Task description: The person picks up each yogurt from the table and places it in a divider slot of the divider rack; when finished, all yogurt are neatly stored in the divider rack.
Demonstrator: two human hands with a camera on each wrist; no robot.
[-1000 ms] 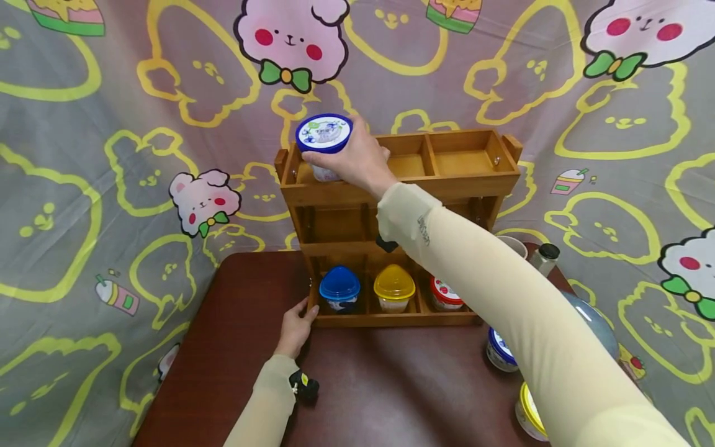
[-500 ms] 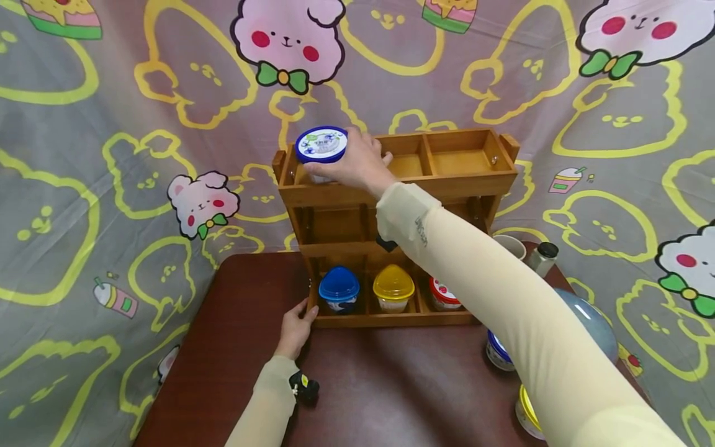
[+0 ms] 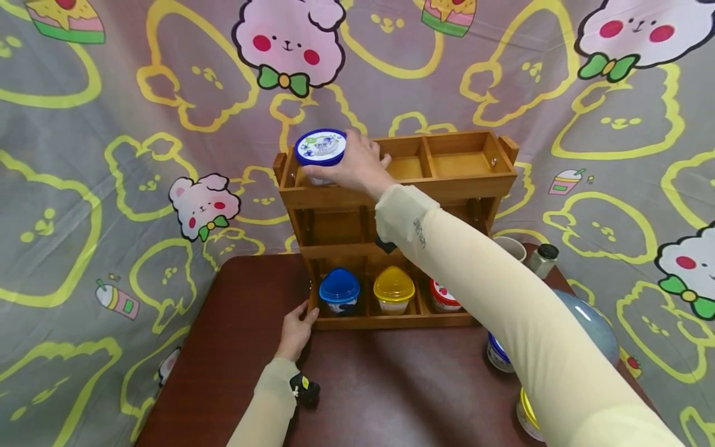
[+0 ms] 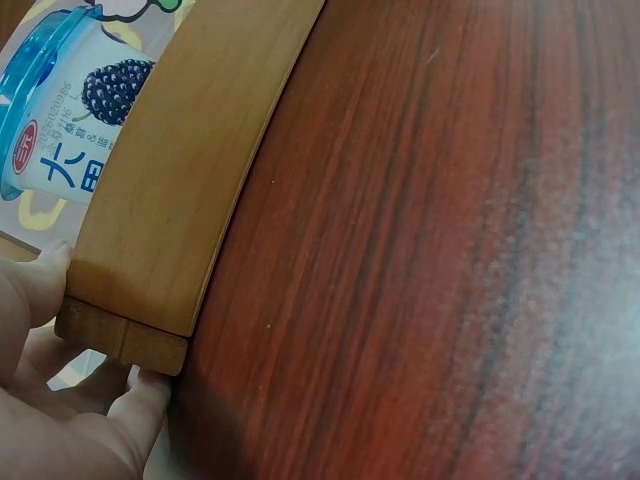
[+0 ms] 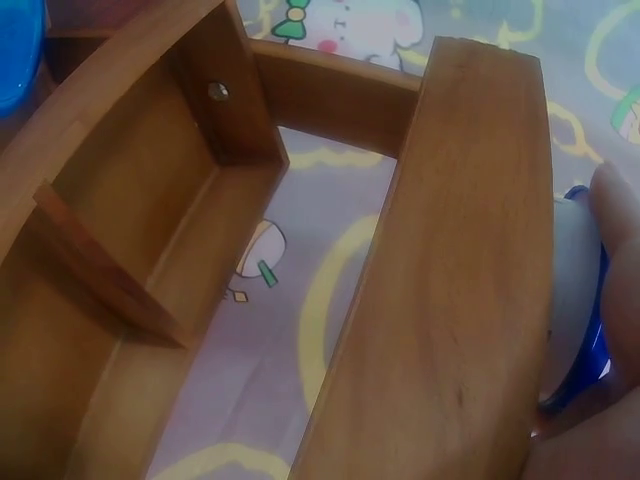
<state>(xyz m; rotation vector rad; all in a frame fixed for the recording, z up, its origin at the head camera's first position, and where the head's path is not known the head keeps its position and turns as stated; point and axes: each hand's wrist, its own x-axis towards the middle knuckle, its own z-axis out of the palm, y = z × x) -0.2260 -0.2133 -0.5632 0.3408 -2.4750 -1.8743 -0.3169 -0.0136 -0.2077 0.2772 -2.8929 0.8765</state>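
Note:
My right hand (image 3: 360,164) grips a yogurt cup (image 3: 321,148) with a flat blue-rimmed lid, its lower part down inside the left top compartment of a wooden three-tier shelf (image 3: 402,186). In the right wrist view the cup (image 5: 570,290) is partly hidden behind the shelf's front board (image 5: 460,250). Low on the left, my left hand (image 3: 294,335) holds the shelf's bottom corner, thumb and fingers on either side of the wood in the left wrist view. Along the bottom tier stand a blue domed-lid cup (image 3: 339,290), a yellow domed-lid cup (image 3: 393,289) and a red-lidded cup (image 3: 444,295).
Right of the shelf, partly behind my right arm, are another blue-lidded cup (image 3: 498,354), a yellow-lidded cup (image 3: 527,416), a black-capped jar (image 3: 543,261), a white cup (image 3: 511,248) and a rounded bluish object (image 3: 592,326). A patterned cloth (image 3: 195,143) hangs behind the brown table (image 3: 363,385).
My right hand has lowered the blue-lidded yogurt cup into the left top compartment, with only slight movement in the last half second. My left hand has stayed at the shelf's corner.

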